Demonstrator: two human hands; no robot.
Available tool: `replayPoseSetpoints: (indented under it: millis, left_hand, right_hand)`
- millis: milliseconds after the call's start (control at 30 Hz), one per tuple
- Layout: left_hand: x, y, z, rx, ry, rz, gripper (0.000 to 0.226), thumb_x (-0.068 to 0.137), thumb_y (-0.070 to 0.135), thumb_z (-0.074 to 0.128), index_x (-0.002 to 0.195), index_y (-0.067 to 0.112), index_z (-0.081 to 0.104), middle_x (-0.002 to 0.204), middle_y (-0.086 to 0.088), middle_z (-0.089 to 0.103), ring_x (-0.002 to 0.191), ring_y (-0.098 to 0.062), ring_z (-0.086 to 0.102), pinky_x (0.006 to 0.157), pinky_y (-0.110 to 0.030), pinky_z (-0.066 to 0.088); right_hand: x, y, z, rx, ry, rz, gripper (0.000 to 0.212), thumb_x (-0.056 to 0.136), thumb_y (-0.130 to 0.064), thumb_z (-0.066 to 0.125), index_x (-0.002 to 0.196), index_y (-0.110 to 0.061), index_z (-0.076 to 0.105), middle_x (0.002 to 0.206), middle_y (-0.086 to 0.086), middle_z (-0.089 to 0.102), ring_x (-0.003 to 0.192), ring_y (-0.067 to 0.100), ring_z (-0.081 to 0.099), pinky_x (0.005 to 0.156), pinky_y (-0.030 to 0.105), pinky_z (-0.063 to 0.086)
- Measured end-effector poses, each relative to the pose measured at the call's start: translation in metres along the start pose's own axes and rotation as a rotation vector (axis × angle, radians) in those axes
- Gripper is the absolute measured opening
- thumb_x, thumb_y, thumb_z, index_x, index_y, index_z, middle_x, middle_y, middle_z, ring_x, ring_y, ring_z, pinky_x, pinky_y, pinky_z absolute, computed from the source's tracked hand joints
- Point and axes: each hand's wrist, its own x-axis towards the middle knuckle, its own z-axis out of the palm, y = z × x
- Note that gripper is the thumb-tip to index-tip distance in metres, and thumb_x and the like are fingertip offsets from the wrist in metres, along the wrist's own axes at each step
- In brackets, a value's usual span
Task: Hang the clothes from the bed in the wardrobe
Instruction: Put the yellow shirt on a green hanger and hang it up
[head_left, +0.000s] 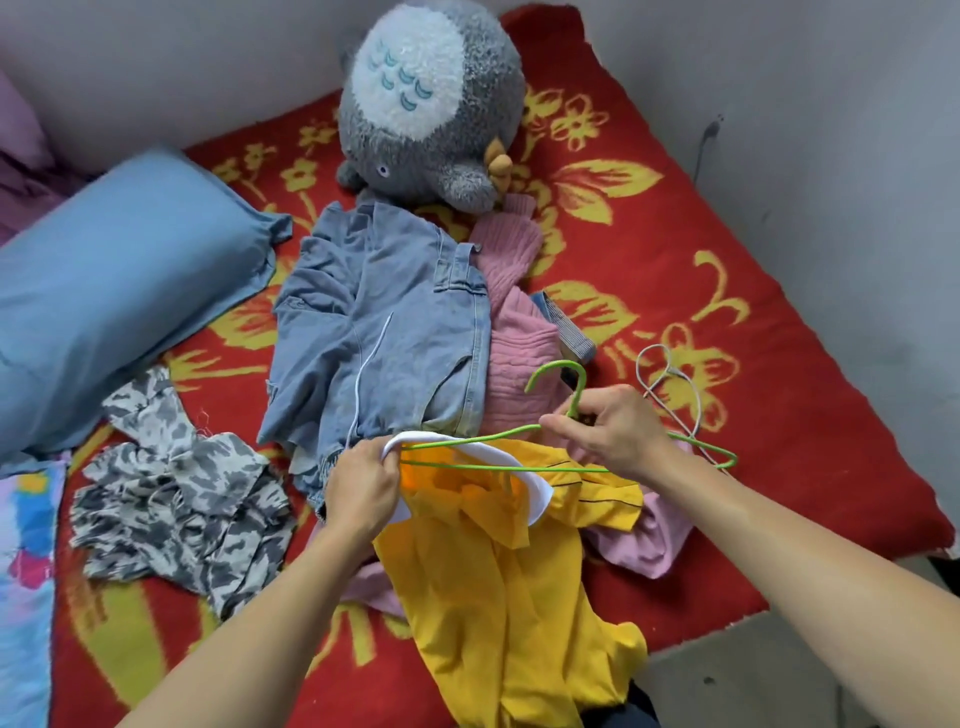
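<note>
A yellow shirt (498, 587) with a white collar hangs down over the bed's near edge. My left hand (361, 486) grips the collar at its left side and holds it open. My right hand (608, 431) holds a green wire hanger (558, 384) at the base of its hook, and the hanger's left arm reaches into the collar. Behind them on the red flowered blanket (753, 291) lie a blue denim garment (384, 322), a pink knit sweater (514, 332) and a grey camouflage garment (182, 499).
A large grey plush toy (431, 98) sits at the head of the bed by the wall. A blue pillow (114, 296) lies at the left. A white cord (670, 384) lies on the blanket right of my hand. Bare floor (753, 675) shows at bottom right.
</note>
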Motion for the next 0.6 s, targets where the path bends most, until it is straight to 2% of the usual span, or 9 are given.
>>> replayPoseSetpoints:
  millis: [100, 133, 167, 267, 333, 400, 467, 533, 600]
  left_hand:
    - [-0.010, 0.000, -0.004, 0.028, 0.007, 0.143, 0.024, 0.096, 0.024, 0.049, 0.079, 0.021, 0.065, 0.068, -0.001, 0.057, 0.069, -0.028, 0.055, 0.056, -0.035, 0.031]
    - [-0.012, -0.002, -0.005, 0.012, -0.007, 0.172, 0.025, 0.097, 0.024, 0.049, 0.074, 0.022, 0.060, 0.064, 0.000, 0.054, 0.066, -0.027, 0.054, 0.054, -0.036, 0.029]
    - [-0.015, -0.005, -0.006, -0.024, -0.031, 0.178, 0.026, 0.098, 0.026, 0.049, 0.074, 0.023, 0.059, 0.062, 0.000, 0.054, 0.064, -0.026, 0.054, 0.053, -0.038, 0.031]
    - [-0.019, -0.020, -0.007, -0.138, -0.121, 0.167, 0.029, 0.099, 0.034, 0.044, 0.091, 0.023, 0.069, 0.066, 0.001, 0.062, 0.064, -0.020, 0.057, 0.059, -0.042, 0.043]
    - [-0.027, -0.022, -0.006, -0.181, -0.157, 0.188, 0.042, 0.097, 0.045, 0.038, 0.093, 0.019, 0.070, 0.068, 0.000, 0.064, 0.065, -0.020, 0.058, 0.062, -0.046, 0.046]
    - [-0.034, -0.018, -0.004, -0.229, -0.177, 0.215, 0.043, 0.098, 0.047, 0.033, 0.106, 0.028, 0.071, 0.073, 0.003, 0.067, 0.069, -0.017, 0.060, 0.062, -0.043, 0.047]
    - [-0.038, -0.016, -0.002, -0.252, -0.164, 0.199, 0.037, 0.101, 0.044, 0.033, 0.114, 0.039, 0.067, 0.067, 0.007, 0.062, 0.063, -0.013, 0.056, 0.057, -0.038, 0.041]
    - [-0.037, -0.019, -0.006, -0.237, -0.116, 0.140, 0.039, 0.100, 0.048, 0.032, 0.094, 0.034, 0.068, 0.064, 0.006, 0.057, 0.064, -0.018, 0.054, 0.057, -0.038, 0.038]
    - [-0.037, -0.022, -0.015, -0.208, -0.086, 0.106, 0.042, 0.098, 0.049, 0.036, 0.074, 0.023, 0.058, 0.064, 0.002, 0.054, 0.066, -0.024, 0.053, 0.058, -0.040, 0.036]
  right_hand:
    - [0.014, -0.018, 0.032, -0.073, -0.061, -0.038, 0.051, 0.071, -0.069, 0.057, 0.071, -0.021, 0.073, 0.064, -0.006, 0.069, 0.063, 0.011, 0.064, 0.058, 0.039, 0.049]
    - [0.017, -0.024, 0.045, -0.056, -0.118, -0.033, 0.052, 0.070, -0.070, 0.056, 0.073, -0.022, 0.073, 0.070, -0.006, 0.071, 0.067, 0.011, 0.065, 0.061, 0.039, 0.051]
    - [0.019, -0.028, 0.058, -0.011, -0.183, -0.025, 0.045, 0.071, -0.065, 0.059, 0.076, -0.023, 0.073, 0.073, -0.007, 0.072, 0.071, 0.009, 0.066, 0.065, 0.040, 0.052]
    - [0.016, -0.038, 0.091, 0.034, -0.319, -0.055, 0.016, 0.077, -0.042, 0.073, 0.082, -0.026, 0.071, 0.080, -0.006, 0.071, 0.080, 0.013, 0.066, 0.073, 0.042, 0.052]
    - [0.012, -0.042, 0.103, -0.052, -0.328, -0.136, 0.022, 0.080, -0.039, 0.073, 0.077, -0.020, 0.065, 0.078, -0.001, 0.064, 0.081, 0.021, 0.059, 0.073, 0.045, 0.048]
    - [0.011, -0.044, 0.110, -0.147, -0.288, -0.209, 0.026, 0.081, -0.043, 0.071, 0.087, -0.017, 0.067, 0.086, 0.002, 0.062, 0.089, 0.023, 0.054, 0.079, 0.043, 0.043]
    - [0.008, -0.042, 0.110, -0.242, -0.189, -0.200, 0.037, 0.078, -0.047, 0.072, 0.106, -0.023, 0.068, 0.100, 0.000, 0.061, 0.099, 0.022, 0.051, 0.086, 0.038, 0.039]
    - [0.002, -0.034, 0.104, -0.269, 0.008, -0.133, 0.040, 0.075, -0.042, 0.074, 0.109, -0.023, 0.066, 0.102, -0.001, 0.058, 0.099, 0.022, 0.051, 0.084, 0.038, 0.041]
    - [-0.007, -0.017, 0.093, -0.270, 0.179, 0.037, 0.025, 0.076, -0.031, 0.072, 0.095, -0.020, 0.061, 0.096, 0.000, 0.056, 0.096, 0.023, 0.052, 0.078, 0.036, 0.042]
